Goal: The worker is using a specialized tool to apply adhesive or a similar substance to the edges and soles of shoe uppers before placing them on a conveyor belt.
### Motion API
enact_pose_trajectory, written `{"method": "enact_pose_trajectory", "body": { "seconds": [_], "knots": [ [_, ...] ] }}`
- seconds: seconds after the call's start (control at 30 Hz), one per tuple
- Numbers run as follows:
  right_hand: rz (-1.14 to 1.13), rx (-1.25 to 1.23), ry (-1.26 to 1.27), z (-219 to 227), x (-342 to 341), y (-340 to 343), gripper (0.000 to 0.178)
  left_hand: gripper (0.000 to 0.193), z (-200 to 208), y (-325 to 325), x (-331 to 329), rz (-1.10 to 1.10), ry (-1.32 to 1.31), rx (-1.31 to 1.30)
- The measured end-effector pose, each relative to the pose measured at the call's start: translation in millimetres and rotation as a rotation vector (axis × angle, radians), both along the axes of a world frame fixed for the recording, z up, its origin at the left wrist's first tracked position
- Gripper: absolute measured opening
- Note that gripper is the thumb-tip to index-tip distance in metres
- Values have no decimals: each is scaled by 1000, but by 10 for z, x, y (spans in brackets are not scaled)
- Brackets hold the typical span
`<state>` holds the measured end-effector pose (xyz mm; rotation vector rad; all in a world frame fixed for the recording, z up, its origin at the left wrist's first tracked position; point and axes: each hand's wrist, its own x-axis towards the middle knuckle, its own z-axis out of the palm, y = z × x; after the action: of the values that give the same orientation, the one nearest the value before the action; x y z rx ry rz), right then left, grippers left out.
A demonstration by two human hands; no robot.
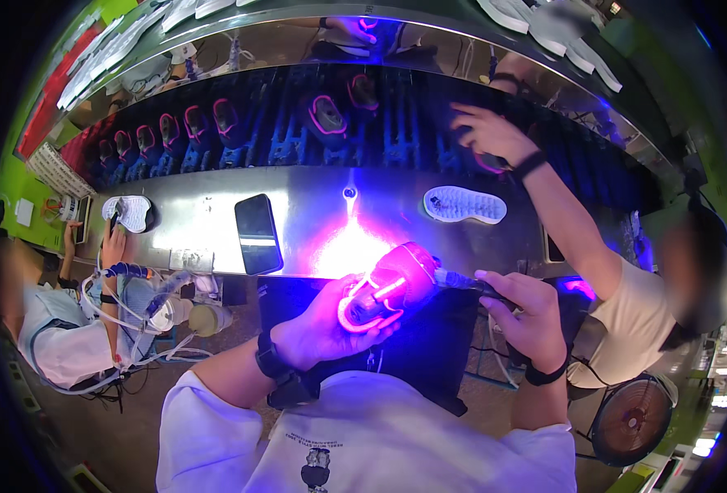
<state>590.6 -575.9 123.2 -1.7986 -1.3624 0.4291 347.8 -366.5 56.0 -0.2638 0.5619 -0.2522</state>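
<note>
Shoe: glowed magenta, brightly rimmed, at near edge of surface
Left hand: curled around shoe
Right hand: pinched brush

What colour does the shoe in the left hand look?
The shoe looks pink under this lighting; true colour uncertain. Best view: head.

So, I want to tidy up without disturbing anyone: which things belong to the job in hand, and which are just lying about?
In the job:
shoe, in the left hand
brush-like tool, in the right hand

Apparently lying about:
black phone
white sole right of the phone, though perhaps related
</note>
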Motion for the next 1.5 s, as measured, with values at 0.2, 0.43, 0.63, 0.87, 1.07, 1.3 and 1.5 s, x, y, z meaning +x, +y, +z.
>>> {"method": "enact_pose_trajectory", "body": {
  "seconds": [0.2,0.43,0.63,0.87,1.07,1.3,1.5],
  "knots": [
    [16,-10,65,-225,-28,147,45,77,-282,-111,-9,90,-183,-262],
    [-13,203,109,-776,-280,87,44,76,-214,-210,4,92,-241,-270],
    [-167,61,179,-1080,-186,93,41,44,-103,134,383,54,-268,290],
    [-178,-10,308,-1046,-284,553,45,72,-103,803,475,-105,-184,1175],
    [-51,1,547,-1318,-290,373,44,74,-104,2060,770,-170,374,1886],
    [-346,-75,963,-1623,102,25,40,69,-197,3776,967,-757,1235,2579],
    [-554,-70,873,-1755,78,-111,34,54,-968,4496,976,-720,1300,2642]
  ]
}}
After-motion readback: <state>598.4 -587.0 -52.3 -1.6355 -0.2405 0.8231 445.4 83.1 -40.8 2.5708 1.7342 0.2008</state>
